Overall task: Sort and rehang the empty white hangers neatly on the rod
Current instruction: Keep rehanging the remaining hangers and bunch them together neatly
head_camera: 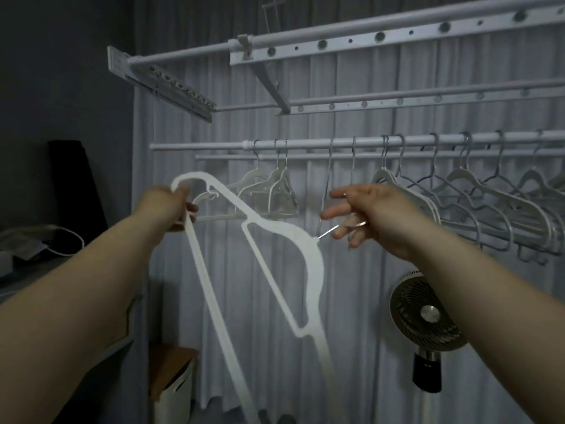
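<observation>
A white hanger (293, 240) is held up sideways in front of me, below the rod (305, 144). My left hand (174, 206) grips one end of its frame. My right hand (363, 215) pinches its metal hook (328, 232) between thumb and fingers, with the other fingers spread. Several white hangers (275, 188) hang on the rod's left part. A dense row of more hangers (477, 203) fills the rod to the right. Two bare metal hooks (328, 166) hang between these groups.
A drying rack with perforated rails (367, 38) is mounted above the rod, before a pale curtain (214, 123). A round fan (425, 316) stands low on the right. A white bin with a wooden lid (174, 381) sits at the lower left beside a dark shelf (36, 246).
</observation>
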A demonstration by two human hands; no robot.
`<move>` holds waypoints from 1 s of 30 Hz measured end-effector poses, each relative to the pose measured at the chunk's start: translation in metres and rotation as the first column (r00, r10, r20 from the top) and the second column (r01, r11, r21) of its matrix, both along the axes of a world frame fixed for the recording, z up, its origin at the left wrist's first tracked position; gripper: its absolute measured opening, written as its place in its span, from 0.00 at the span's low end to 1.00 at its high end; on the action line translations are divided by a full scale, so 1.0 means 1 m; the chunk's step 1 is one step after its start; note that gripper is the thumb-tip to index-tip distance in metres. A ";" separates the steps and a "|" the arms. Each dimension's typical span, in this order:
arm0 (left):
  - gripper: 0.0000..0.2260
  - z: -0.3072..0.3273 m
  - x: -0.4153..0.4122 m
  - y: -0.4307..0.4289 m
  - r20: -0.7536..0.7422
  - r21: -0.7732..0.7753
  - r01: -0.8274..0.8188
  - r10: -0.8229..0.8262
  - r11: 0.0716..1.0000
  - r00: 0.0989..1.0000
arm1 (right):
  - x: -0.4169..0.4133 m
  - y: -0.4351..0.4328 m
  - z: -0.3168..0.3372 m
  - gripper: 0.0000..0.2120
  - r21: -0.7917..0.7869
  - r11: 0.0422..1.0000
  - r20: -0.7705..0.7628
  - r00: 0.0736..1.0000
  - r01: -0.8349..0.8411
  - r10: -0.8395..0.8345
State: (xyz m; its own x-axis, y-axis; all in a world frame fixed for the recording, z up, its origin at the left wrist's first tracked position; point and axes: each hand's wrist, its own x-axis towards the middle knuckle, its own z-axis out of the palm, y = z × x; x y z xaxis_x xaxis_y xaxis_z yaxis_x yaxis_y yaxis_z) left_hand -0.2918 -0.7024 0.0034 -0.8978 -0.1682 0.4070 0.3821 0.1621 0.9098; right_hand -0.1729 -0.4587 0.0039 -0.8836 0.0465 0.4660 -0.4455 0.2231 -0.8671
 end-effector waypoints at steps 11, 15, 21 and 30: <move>0.19 0.010 0.069 0.024 -0.144 -0.505 -0.058 -0.018 0.861 0.989 | -0.008 -0.053 0.048 0.17 0.036 0.974 -0.024 0.975 0.223 -0.223; 0.24 0.017 0.103 0.044 -0.089 -0.699 0.025 -0.122 0.715 0.988 | -0.010 -0.070 0.065 0.13 0.054 0.980 -0.069 0.980 0.193 -0.189; 0.16 0.006 0.099 0.058 -0.273 -0.809 -0.240 0.020 0.537 0.962 | -0.017 -0.073 0.080 0.20 0.101 0.984 -0.017 0.989 0.149 -0.149; 0.10 0.008 0.080 0.059 -0.535 -0.688 -0.553 0.186 0.469 0.824 | -0.036 -0.060 0.079 0.10 -0.004 0.998 -0.230 0.972 0.055 -0.054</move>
